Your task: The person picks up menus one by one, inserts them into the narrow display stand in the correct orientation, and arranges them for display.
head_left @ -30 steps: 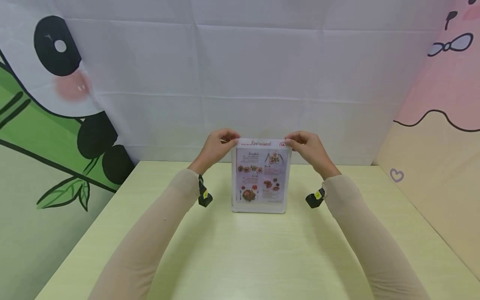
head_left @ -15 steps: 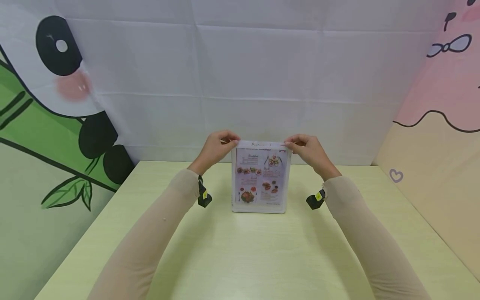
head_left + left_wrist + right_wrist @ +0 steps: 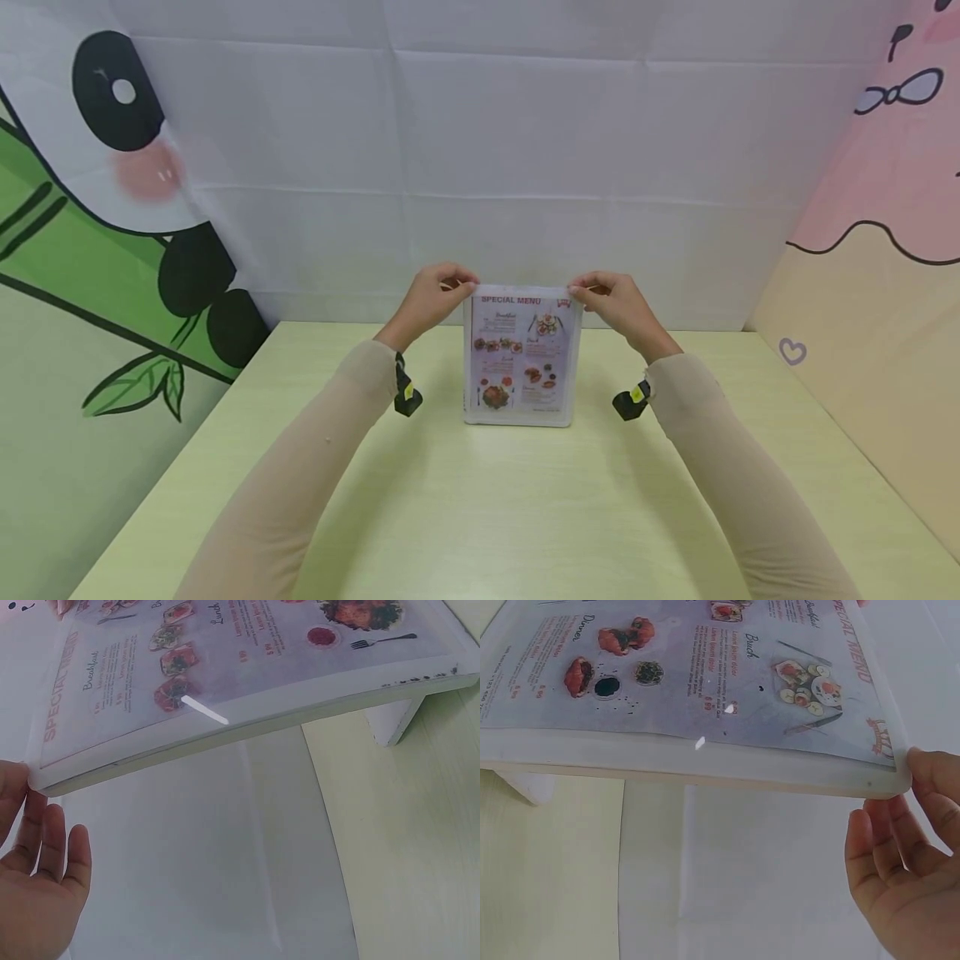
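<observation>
A white-framed menu stand (image 3: 522, 358) stands upright on the table, its printed sheet headed "SPECIAL MENU" facing me. My left hand (image 3: 431, 300) pinches the stand's upper left corner between thumb and fingertips. At the upper right corner, my right hand (image 3: 617, 302) pinches in the same way. In the left wrist view, the thumb and index finger meet at the corner and the other fingers of the left hand (image 3: 45, 877) hang below the edge. The right wrist view shows the right hand (image 3: 907, 855) with its thumb on the front and fingers behind. A white foot (image 3: 390, 720) juts out behind the stand.
The stand rests on a pale yellow-green table (image 3: 480, 517). Close behind rises a white cloth backdrop (image 3: 517, 150). Cartoon-printed panels flank the table, a green and white one (image 3: 97, 258) at left and a pink and cream one (image 3: 877, 292) at right.
Both hands have come down slightly at the stand's top corners. The red-lettered strip along the top has gone from sight, and "SPECIAL MENU" now shows. The printed sheet sits a little lower.
</observation>
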### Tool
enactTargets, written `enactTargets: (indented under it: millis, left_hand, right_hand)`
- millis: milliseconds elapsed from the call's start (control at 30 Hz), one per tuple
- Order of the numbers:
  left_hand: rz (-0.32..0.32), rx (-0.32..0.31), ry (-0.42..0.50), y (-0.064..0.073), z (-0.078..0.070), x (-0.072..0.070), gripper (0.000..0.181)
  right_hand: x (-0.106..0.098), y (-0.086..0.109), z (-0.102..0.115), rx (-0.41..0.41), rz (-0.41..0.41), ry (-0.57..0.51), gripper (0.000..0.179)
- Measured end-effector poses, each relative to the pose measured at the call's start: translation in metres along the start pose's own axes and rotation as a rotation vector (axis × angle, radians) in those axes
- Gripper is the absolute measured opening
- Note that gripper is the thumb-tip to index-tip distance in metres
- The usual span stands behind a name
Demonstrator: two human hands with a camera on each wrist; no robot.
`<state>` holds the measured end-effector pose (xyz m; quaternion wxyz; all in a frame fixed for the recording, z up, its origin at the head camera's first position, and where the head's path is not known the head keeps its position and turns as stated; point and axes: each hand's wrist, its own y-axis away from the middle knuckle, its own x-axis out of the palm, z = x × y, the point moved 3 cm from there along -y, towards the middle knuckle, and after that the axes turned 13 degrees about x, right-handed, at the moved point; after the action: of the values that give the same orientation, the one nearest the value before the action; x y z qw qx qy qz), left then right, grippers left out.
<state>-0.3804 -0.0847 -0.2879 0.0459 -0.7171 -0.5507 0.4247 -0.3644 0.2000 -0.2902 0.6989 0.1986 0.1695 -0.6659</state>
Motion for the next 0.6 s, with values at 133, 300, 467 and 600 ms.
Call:
enactTargets:
  millis: [133, 300, 467, 600]
  left_hand:
    - [0.000, -0.005, 0.002, 0.0004, 0.0003, 0.0003, 0.022]
    - [-0.001, -0.026, 0.012, 0.0005, 0.0010, 0.0006, 0.021]
    - [-0.002, -0.030, 0.005, 0.0003, 0.0031, 0.0009, 0.022]
    - [-0.010, -0.015, 0.010, 0.0001, 0.0044, 0.0012, 0.022]
  right_hand:
    - [0.0001, -0.0006, -0.0006, -0.004, 0.002, -0.002, 0.035]
    - [0.0000, -0.0012, -0.0021, -0.002, -0.001, 0.004, 0.035]
    - [0.0001, -0.0010, -0.0031, -0.008, 0.002, 0.003, 0.035]
    - [0.0005, -0.0014, -0.0038, -0.006, -0.002, -0.005, 0.033]
